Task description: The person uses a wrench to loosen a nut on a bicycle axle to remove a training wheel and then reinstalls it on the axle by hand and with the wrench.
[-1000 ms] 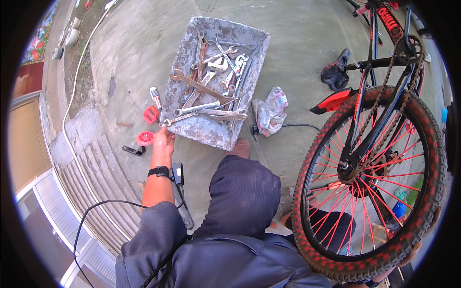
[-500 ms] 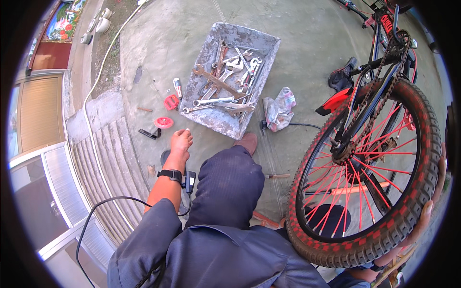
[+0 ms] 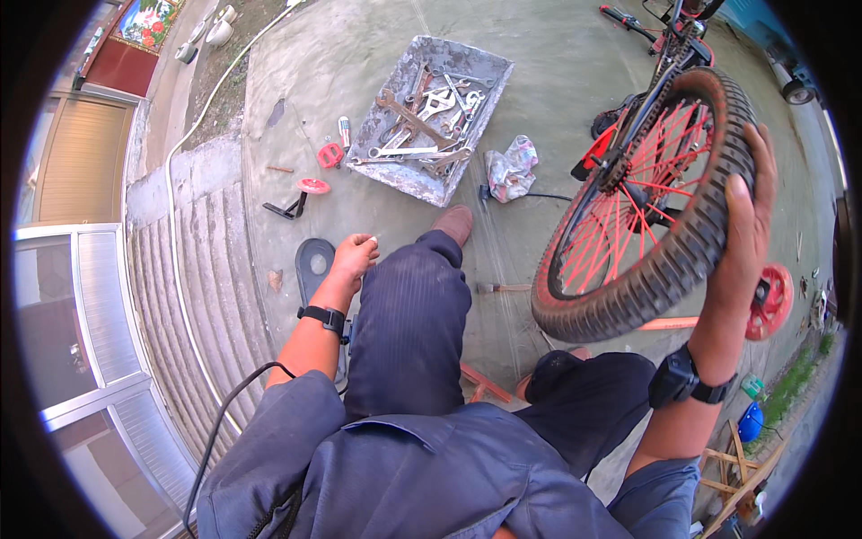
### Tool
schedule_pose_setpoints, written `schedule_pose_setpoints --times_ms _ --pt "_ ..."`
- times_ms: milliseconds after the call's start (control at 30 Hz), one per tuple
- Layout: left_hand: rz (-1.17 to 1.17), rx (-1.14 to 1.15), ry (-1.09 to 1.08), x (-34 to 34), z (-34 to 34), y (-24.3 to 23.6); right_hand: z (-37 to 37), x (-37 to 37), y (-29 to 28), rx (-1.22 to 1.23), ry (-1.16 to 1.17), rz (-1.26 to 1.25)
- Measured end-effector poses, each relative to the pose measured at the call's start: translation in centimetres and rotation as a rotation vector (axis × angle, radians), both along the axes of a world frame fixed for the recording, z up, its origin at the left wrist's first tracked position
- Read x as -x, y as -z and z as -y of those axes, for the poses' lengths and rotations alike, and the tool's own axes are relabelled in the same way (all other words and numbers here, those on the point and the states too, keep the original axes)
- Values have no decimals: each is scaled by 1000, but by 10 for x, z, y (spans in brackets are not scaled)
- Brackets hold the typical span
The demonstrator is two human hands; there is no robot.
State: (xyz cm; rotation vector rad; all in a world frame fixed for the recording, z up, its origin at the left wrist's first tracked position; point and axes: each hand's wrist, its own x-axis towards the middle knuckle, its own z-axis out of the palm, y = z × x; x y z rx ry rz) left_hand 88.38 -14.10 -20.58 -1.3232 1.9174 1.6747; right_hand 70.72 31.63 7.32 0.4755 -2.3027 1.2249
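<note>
My right hand [image 3: 752, 202] grips the knobbly tyre [image 3: 669, 286] of a bicycle's rear wheel with red spokes, thumb and fingers across the tread. The bicycle [image 3: 669, 76] stretches away to the upper right. Its chain and crank side shows. A red stabiliser wheel [image 3: 772, 302] sticks out beside my right wrist. My left hand [image 3: 356, 257] is closed beside my left knee, fingertips pinched together; whatever it holds, if anything, is too small to make out. On the ground beyond it lie a second stabiliser wheel [image 3: 312, 186] with its black bracket [image 3: 285, 210] and a red pedal [image 3: 329, 155].
A worn grey tray [image 3: 422, 189] full of spanners [image 3: 417, 126] sits ahead. Near it are a screwdriver [image 3: 345, 131] and a crumpled plastic bag [image 3: 512, 169]. A hammer [image 3: 505, 288] lies right of my knee. Concrete steps [image 3: 215, 260] and a hose [image 3: 172, 207] run along the left.
The bicycle's rear wheel has swung up and away, turning its tread toward me, with my right hand on it. My left hand has drawn back slightly toward my knee and its fingers have curled.
</note>
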Motion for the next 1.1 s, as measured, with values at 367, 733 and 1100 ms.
schedule_pose_setpoints --times_ms 367,733,1100 --pt "-222 132 191 102 19 -61 -3 -6 1 -35 16 17" --pt "-266 431 389 256 49 44 28 -17 -3 -2 217 151" --pt "-266 627 490 371 46 107 5 -32 -1 -108 332 248"
